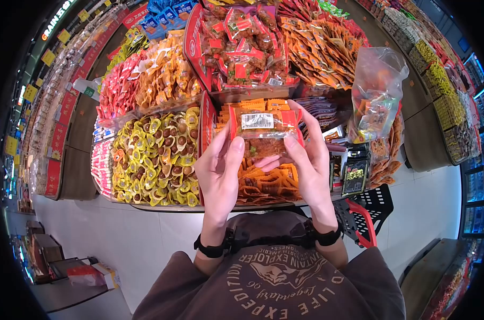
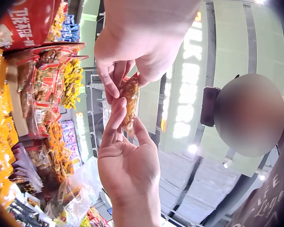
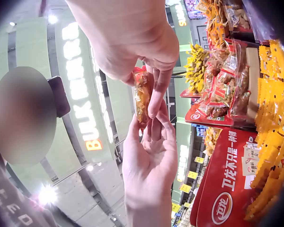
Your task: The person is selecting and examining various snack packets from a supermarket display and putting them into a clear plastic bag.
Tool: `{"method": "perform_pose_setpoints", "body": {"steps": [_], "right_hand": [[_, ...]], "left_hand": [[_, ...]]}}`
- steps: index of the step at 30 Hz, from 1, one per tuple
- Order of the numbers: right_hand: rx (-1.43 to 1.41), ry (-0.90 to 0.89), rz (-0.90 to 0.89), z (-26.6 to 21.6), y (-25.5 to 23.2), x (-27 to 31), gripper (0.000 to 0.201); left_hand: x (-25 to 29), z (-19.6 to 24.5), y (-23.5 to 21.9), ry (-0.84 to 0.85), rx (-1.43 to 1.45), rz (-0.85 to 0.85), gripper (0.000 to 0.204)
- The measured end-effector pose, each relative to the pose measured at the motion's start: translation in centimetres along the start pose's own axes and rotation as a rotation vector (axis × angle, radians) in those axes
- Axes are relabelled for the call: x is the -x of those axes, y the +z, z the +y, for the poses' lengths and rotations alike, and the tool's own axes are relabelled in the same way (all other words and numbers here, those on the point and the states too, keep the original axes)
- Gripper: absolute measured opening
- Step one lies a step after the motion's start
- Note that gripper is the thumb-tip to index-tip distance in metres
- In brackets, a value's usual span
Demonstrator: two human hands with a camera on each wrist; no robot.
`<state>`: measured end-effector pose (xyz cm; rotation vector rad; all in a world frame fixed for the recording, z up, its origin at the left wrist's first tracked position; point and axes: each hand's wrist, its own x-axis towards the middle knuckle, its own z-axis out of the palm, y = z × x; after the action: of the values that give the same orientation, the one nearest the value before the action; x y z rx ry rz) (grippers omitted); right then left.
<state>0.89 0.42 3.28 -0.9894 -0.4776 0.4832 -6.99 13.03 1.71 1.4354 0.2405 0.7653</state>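
Both hands hold a small clear packet with red ends [image 1: 266,145] over the display in the head view, its white barcode label facing up. The left hand [image 1: 220,173] pinches one end, thumb on top; the right hand [image 1: 312,165] grips the other end the same way. From the left wrist view, the packet [image 2: 131,106] appears edge-on between the left hand [image 2: 139,40] above and the right hand [image 2: 130,165] below. In the right wrist view the packet [image 3: 142,97] spans from the right hand [image 3: 132,42] to the left hand [image 3: 150,163]. Brown food shows through the film.
Orange packets [image 1: 268,186] lie in a compartment beneath the hands. Yellow-wrapped pieces [image 1: 156,160] fill the bin at left, and similar red-ended packets [image 1: 242,48] are piled behind. A clear plastic bag [image 1: 378,80] stands at right. A black basket with a red handle [image 1: 365,221] is beside the person.
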Motion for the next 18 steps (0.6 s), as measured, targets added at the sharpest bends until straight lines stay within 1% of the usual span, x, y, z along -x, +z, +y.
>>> {"method": "perform_pose_setpoints", "body": {"steps": [2, 8, 12, 14, 18], "right_hand": [[0.015, -0.016, -0.008, 0.1, -0.1, 0.0, 0.056], [0.007, -0.043, -0.027, -0.1, -0.1, 0.0, 0.055], [0.012, -0.03, -0.05, -0.1, -0.1, 0.1, 0.054], [-0.001, -0.009, -0.012, -0.1, -0.1, 0.0, 0.054], [0.01, -0.022, -0.021, -0.2, 0.2, -0.2, 0.054]], "left_hand": [[-0.1, 0.1, 0.2, 0.009, 0.023, 0.046, 0.038], [-0.1, 0.2, -0.3, -0.018, 0.001, 0.054, 0.036], [0.0, -0.1, -0.5, -0.018, 0.021, 0.044, 0.036], [0.0, 0.1, -0.6, -0.051, 0.035, 0.052, 0.038], [-0.1, 0.4, -0.8, -0.098, 0.033, 0.044, 0.039]]}}
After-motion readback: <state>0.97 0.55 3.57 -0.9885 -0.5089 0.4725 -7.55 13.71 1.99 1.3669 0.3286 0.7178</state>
